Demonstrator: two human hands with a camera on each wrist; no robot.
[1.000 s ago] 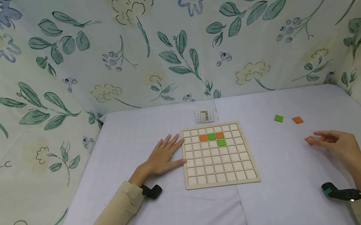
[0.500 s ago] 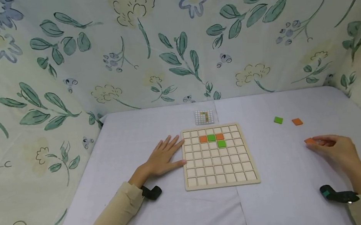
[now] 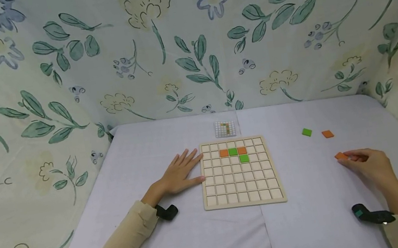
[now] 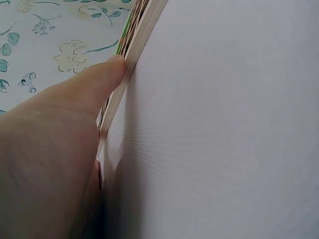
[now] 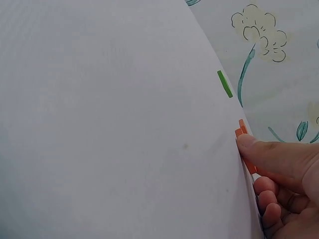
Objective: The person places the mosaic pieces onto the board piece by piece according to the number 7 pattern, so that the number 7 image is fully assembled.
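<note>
A wooden grid board [image 3: 245, 203] lies mid-table in the head view. Set in its upper cells are two orange tiles, one of them an orange tile [image 3: 224, 153] at the left of the row, and two green tiles, including a lower green tile [image 3: 244, 158]. My left hand [image 3: 176, 176] rests with spread, straight fingers against the board's left edge; its thumb [image 4: 107, 74] touches the rim in the left wrist view. At the right, my right hand [image 3: 371, 162] pinches an orange square tile [image 3: 340, 156] between thumb and fingers, close over the tabletop.
Beyond the right hand lie a loose green tile [image 3: 306, 132] and a loose orange tile [image 3: 327, 134]. Behind the board is a small pattern card [image 3: 224, 129] printed with a coloured grid. A floral cloth [image 3: 174, 59] hangs around the white table [image 3: 141, 149].
My right hand has shifted slightly left and drawn its fingers closer around the orange tile, which has moved a little left. The left hand keeps its place at the board.
</note>
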